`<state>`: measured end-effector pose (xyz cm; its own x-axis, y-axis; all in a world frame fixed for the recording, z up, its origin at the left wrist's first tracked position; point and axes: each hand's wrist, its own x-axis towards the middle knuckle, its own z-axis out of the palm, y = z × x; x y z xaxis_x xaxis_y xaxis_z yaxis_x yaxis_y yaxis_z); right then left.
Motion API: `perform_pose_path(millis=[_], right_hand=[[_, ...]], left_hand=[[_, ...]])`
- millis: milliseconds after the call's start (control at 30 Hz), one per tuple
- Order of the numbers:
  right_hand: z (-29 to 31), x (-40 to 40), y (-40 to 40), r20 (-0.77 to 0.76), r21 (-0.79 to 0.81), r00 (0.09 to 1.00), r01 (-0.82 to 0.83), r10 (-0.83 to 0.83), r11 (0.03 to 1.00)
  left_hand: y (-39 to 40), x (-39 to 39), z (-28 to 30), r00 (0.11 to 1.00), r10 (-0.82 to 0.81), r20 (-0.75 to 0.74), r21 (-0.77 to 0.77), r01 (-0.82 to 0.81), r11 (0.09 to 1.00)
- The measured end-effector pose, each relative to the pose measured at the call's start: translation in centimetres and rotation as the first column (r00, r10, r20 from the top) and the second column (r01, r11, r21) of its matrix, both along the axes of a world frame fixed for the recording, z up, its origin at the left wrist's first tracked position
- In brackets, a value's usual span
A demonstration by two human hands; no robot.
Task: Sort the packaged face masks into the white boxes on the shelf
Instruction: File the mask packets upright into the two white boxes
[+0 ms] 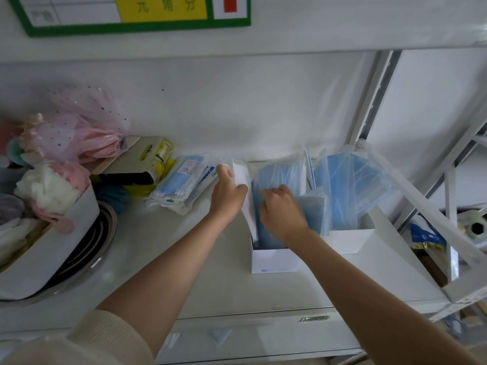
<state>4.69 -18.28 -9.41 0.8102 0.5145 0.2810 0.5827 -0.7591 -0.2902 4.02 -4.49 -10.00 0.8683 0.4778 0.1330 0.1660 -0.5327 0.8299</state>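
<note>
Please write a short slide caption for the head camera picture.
Left hand slides a white mask pack into a white box while right hand parts blue packs.

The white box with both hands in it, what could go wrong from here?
1. The left hand holds a white packet at the edge of the left white box, already packed with blue masks; forcing it in may crumple packets.
2. The right hand presses the masks aside, which might shove the light box along the shelf.
3. The loose mask packs beside it may get overlooked.
</note>
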Motion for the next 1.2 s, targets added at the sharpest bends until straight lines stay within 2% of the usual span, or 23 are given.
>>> perform_pose_path(millis=[67,100,167,200,267,367,400,500,600,667,767,900,967,1033,1100,1133,1200], right_hand=[[0.1,-0.4,0.6,-0.101,0.104,0.995,0.001,0.009,0.995],[0.2,-0.4,1.1,-0.243,0.159,0.97,0.018,0.022,0.987],[0.4,-0.3,2.1,-0.518,0.231,0.854,0.093,0.042,0.969],[0.3,0.0,2.5,-0.564,0.229,0.825,0.122,0.029,0.966],[0.0,0.5,3.0,-0.525,0.19,0.85,0.171,-0.047,0.967],[0.2,1.0,3.2,-0.398,0.091,0.904,0.208,-0.157,0.974],[0.6,1.1,3.2,-0.378,0.058,0.91,0.206,-0.169,0.977],[1.5,1.2,2.7,-0.38,-0.083,0.904,0.176,-0.194,0.981],[1.4,1.3,3.1,-0.363,-0.23,0.904,0.148,-0.226,0.962],[1.2,1.4,3.8,-0.384,-0.182,0.897,0.159,-0.219,0.97],[0.4,1.7,4.8,-0.415,-0.023,0.872,0.275,-0.259,0.961],[-2.0,1.6,5.0,-0.465,-0.195,0.868,0.092,-0.175,0.976],[-1.9,1.8,4.9,-0.506,-0.211,0.85,0.041,-0.145,0.977],[-1.1,1.9,4.6,-0.527,-0.09,0.841,0.089,-0.124,0.992],[-0.2,1.3,3.9,-0.542,0.136,0.838,0.161,-0.063,0.978],[0.2,0.8,3.3,-0.507,0.227,0.861,0.171,-0.034,0.959],[0.5,-0.3,2.0,-0.295,0.343,0.956,0.117,-0.011,0.932]], left_hand=[[-0.2,-0.2,0.4,0.999,0.009,0.033,-0.118,-0.005,0.993],[-0.3,-0.2,0.5,0.999,0.009,0.044,-0.166,-0.001,0.986],[-0.4,-0.2,0.8,0.999,-0.014,0.036,-0.218,0.021,0.976],[-0.5,-0.2,0.9,0.999,-0.038,0.012,-0.252,0.04,0.967],[-0.3,-0.4,0.6,0.996,-0.085,-0.04,-0.286,0.07,0.956],[0.0,-0.8,-0.6,0.973,-0.133,-0.188,-0.083,0.12,0.989],[-0.1,-1.0,-1.1,0.958,-0.154,-0.242,-0.076,0.139,0.987],[-0.8,-1.5,-1.9,0.94,-0.196,-0.28,-0.251,0.125,0.96],[-1.1,-1.3,-2.1,0.945,-0.207,-0.253,-0.269,0.137,0.953],[-1.1,-1.3,-2.1,0.944,-0.217,-0.251,-0.287,0.141,0.947],[-0.9,-1.2,-2.5,0.94,-0.236,-0.247,-0.337,0.145,0.93],[-0.5,-1.4,-2.9,0.938,-0.244,-0.246,-0.437,0.118,0.892],[-0.3,-1.4,-3.1,0.936,-0.25,-0.246,-0.482,0.106,0.87],[-0.3,-1.3,-3.2,0.942,-0.242,-0.233,-0.502,0.097,0.859],[-0.3,-0.9,-3.4,0.964,-0.189,-0.187,-0.417,0.097,0.904],[-0.4,-0.8,-3.5,0.979,-0.145,-0.144,-0.331,0.091,0.939],[-0.7,-0.6,-3.5,0.995,-0.089,-0.036,-0.166,0.082,0.983]])
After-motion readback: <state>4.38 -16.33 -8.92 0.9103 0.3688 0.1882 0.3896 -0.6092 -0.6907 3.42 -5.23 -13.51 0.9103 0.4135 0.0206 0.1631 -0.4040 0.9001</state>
